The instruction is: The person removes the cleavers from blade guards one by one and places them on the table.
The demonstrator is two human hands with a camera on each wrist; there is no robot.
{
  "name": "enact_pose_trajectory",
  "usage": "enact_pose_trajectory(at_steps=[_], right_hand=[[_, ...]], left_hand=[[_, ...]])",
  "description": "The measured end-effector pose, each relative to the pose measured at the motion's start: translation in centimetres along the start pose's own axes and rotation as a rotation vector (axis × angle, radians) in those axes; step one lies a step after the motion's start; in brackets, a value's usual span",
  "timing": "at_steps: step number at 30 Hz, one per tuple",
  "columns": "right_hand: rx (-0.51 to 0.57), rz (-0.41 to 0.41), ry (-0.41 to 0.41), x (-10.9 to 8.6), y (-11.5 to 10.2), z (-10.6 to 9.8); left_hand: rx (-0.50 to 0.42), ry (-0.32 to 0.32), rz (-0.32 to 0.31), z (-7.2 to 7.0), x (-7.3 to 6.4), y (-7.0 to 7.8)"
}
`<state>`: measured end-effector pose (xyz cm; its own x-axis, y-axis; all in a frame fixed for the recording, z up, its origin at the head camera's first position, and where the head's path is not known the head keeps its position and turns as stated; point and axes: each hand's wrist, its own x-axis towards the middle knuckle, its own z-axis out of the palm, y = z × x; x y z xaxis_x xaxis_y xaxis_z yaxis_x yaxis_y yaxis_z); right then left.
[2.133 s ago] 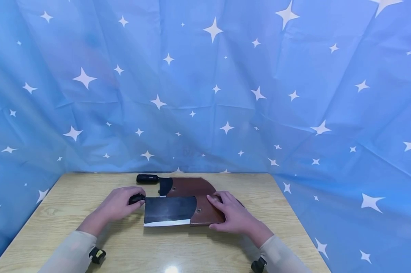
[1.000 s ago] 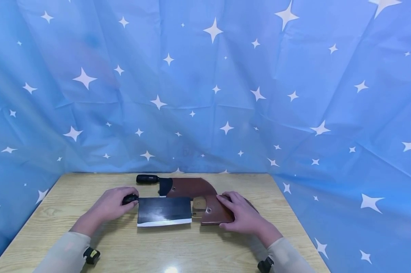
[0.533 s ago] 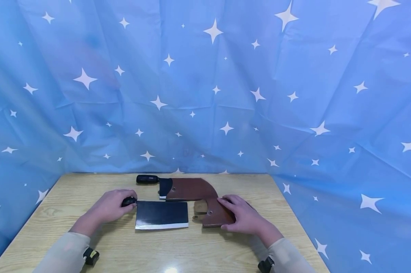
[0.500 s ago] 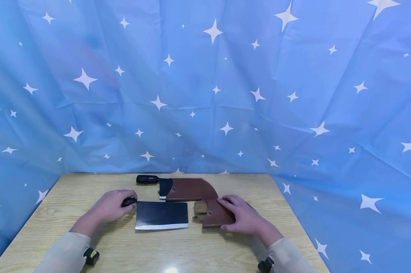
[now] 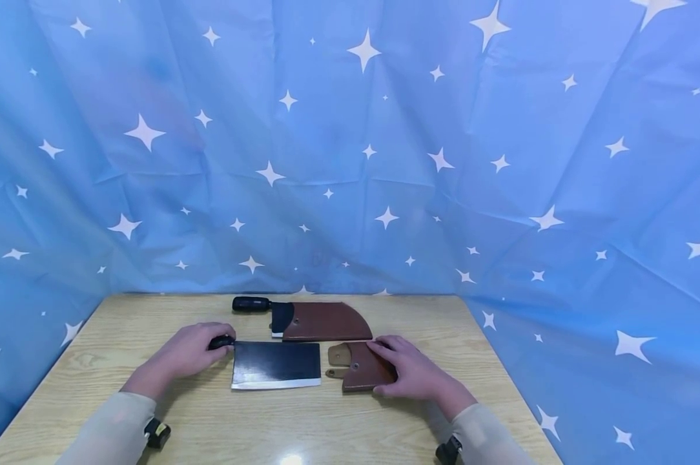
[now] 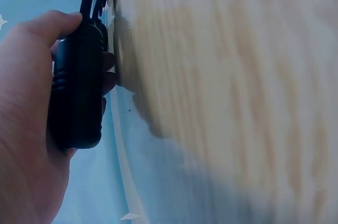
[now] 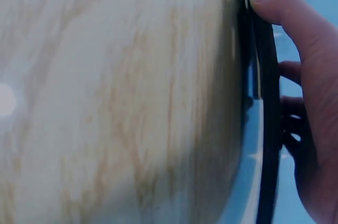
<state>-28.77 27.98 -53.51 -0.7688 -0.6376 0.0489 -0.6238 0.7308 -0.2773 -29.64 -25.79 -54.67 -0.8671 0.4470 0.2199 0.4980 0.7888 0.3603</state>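
My left hand (image 5: 190, 352) grips the black handle (image 6: 79, 92) of a cleaver with its fingers curled round it. The bare dark blade (image 5: 276, 363), with a bright edge facing me, lies low over the table. To its right, my right hand (image 5: 414, 371) holds a brown leather knife sheath (image 5: 369, 369) between thumb and fingers. The sheath's opening and two loose snap straps point left at the blade, a small gap apart. In the right wrist view the sheath (image 7: 269, 102) shows edge-on as a dark strip; its far end is hidden behind the hand.
A second cleaver (image 5: 251, 305) lies just behind, most of its blade inside another brown sheath (image 5: 329, 321). Under everything is a light wooden table (image 5: 210, 420). A blue curtain with white stars (image 5: 350, 161) hangs at the table's back and sides.
The cleaver has come out of the sheath, the left hand moving left and the right hand right. Later both were lowered toward me, and the sheath no longer overlaps the rear one.
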Motion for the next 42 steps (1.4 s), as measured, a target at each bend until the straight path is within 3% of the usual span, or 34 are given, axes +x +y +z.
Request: enact_pose_trajectory(at_steps=[8, 27, 42], right_hand=[[0.003, -0.011, -0.018, -0.1, 0.2, 0.7], [0.02, 0.001, -0.016, 0.2, 0.4, 1.2], [0.137, 0.012, 0.082, 0.5, -0.1, 0.0]], left_hand=[[-0.035, 0.016, 0.067, 0.3, 0.0, -0.4], [-0.108, -0.046, -0.037, 0.1, 0.2, -0.2], [-0.14, -0.008, -0.063, 0.0, 0.7, 0.7]])
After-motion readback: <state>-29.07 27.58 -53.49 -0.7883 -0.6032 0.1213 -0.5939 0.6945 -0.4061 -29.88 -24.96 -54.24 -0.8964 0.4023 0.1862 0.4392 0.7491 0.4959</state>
